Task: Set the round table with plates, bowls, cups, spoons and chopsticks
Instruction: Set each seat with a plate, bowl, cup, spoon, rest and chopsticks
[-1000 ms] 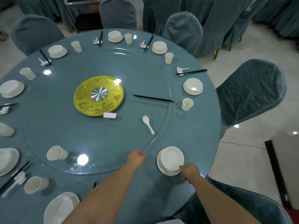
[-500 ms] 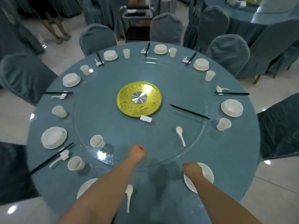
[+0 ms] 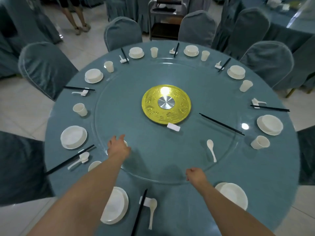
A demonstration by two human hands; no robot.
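My left hand (image 3: 117, 146) reaches onto the glass turntable (image 3: 153, 74) with fingers spread over a white cup (image 3: 125, 143), which it mostly hides. My right hand (image 3: 194, 176) is curled into a fist at the turntable's near rim and holds nothing. Beside my right forearm sits a plate with a bowl (image 3: 233, 195). Another plate with a bowl (image 3: 117, 206), black chopsticks (image 3: 139, 212) and a white spoon (image 3: 151, 210) lie between my arms. Loose on the turntable are a spoon (image 3: 211, 149), a pair of chopsticks (image 3: 221, 124) and a white rest (image 3: 173, 127).
Place settings of plates, bowls, cups, spoons and chopsticks ring the blue round table (image 3: 255, 167). A gold disc (image 3: 166, 104) marks the centre. Covered chairs (image 3: 46, 67) surround the table, a steel trolley (image 3: 166, 19) stands behind it, and a person's legs (image 3: 75, 16) show at the far left.
My left hand left the turntable's rim, moved left and forward, and opened over the cup. My right hand came off the plate with the bowl and moved to the turntable's rim.
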